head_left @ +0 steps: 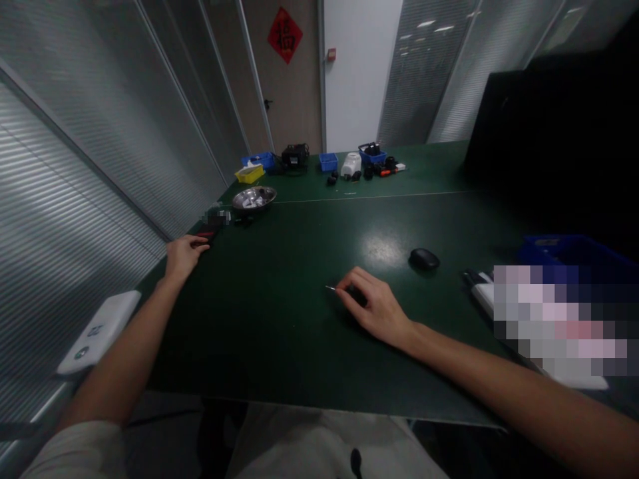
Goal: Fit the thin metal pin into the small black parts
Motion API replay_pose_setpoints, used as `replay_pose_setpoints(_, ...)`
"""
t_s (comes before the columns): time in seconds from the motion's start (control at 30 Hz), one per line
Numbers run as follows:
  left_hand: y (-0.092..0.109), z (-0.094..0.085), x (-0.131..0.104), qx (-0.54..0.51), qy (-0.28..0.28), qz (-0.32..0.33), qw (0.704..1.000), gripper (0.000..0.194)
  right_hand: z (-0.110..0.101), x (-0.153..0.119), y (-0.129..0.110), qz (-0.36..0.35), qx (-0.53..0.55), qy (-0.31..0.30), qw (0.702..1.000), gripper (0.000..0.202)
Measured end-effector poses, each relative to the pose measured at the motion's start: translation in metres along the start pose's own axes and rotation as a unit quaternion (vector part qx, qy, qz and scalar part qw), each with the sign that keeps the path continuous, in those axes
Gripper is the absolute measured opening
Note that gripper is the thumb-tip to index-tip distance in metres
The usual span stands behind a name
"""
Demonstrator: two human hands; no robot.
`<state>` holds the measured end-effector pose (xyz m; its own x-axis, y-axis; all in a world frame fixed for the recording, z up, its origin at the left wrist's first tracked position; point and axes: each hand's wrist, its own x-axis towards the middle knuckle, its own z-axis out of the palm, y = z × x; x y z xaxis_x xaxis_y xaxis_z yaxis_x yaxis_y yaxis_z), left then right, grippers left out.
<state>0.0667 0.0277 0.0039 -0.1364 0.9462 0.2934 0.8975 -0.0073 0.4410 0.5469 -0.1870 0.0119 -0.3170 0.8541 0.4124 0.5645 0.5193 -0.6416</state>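
Out at the table's left edge, my left hand (184,256) has its fingers closed at the near end of a dark flat item with a red stripe (206,234). Its kind is unclear, and blurring covers its far end. My right hand (372,303) rests near the middle of the green table (279,332), thumb and forefinger pinched together. From that pinch a thin metal rod (330,288) points left; whatever else it belongs to is hidden in the hand. Beyond my left hand stands a round metal bowl (269,193) with small pieces inside.
A black mouse (424,259) lies to the right of my right hand. Further right are a blue bin (554,241) and blurred-out papers. Along the back stand a yellow tray (249,174), a small blue basket (328,161) and a white housing (351,164). A white case (100,332) sits left.
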Motion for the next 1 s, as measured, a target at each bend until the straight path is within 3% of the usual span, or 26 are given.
replay_pose_setpoints(0.4, -0.013, 0.006, 0.004, 0.057, -0.006, 0.101, 0.993, 0.029, 0.002, -0.001, 0.001, -0.005, -0.001, 0.004, 1.000, 0.015)
replay_pose_setpoints(0.77, 0.003, 0.001, -0.005, 0.204, -0.005, 0.094, 0.974, 0.030, 0.002, -0.002, 0.001, -0.001, 0.019, 0.009, 1.000, 0.016)
replay_pose_setpoints(0.9, 0.008, 0.003, -0.010, 0.235, -0.003, 0.104, 0.966, 0.034, -0.003, 0.005, -0.012, 0.062, 0.117, 0.071, 0.989, 0.023)
replay_pose_setpoints(1.0, 0.012, 0.002, -0.015, 0.247, -0.014, 0.109, 0.963, 0.038, -0.020, 0.002, -0.036, 0.131, 0.330, 0.117, 0.927, 0.038)
